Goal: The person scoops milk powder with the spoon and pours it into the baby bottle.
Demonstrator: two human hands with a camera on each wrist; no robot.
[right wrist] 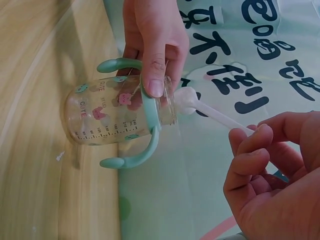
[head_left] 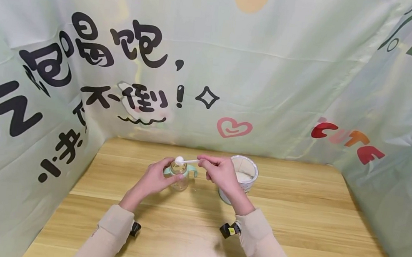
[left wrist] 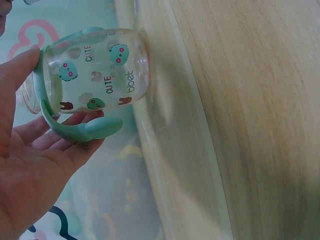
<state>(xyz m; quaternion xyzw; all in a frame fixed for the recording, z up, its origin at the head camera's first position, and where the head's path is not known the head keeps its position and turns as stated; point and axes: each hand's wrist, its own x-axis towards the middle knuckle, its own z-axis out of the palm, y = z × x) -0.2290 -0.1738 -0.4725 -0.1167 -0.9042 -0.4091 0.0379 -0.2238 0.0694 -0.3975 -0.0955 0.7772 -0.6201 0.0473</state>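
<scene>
A clear baby bottle (head_left: 181, 183) with mint-green handles and small printed figures stands upright on the wooden table, its mouth uncovered. My left hand (head_left: 154, 178) grips it around the collar, thumb on the near side and fingers behind, as the left wrist view shows. Between thumb and fingertips, my right hand (head_left: 219, 172) pinches the thin handle of a white measuring scoop (right wrist: 186, 100). The scoop's bowl is right at the bottle's mouth, and white shows at its top in the head view. No powder is visible inside the bottle (right wrist: 107, 112).
A round can (head_left: 248, 186) of white powder (head_left: 243, 177) stands open to the right of the bottle, partly hidden behind my right hand and wrist. A printed cloth (head_left: 285, 90) hangs behind the table and along both sides. A small white speck (right wrist: 60, 156) lies near the bottle.
</scene>
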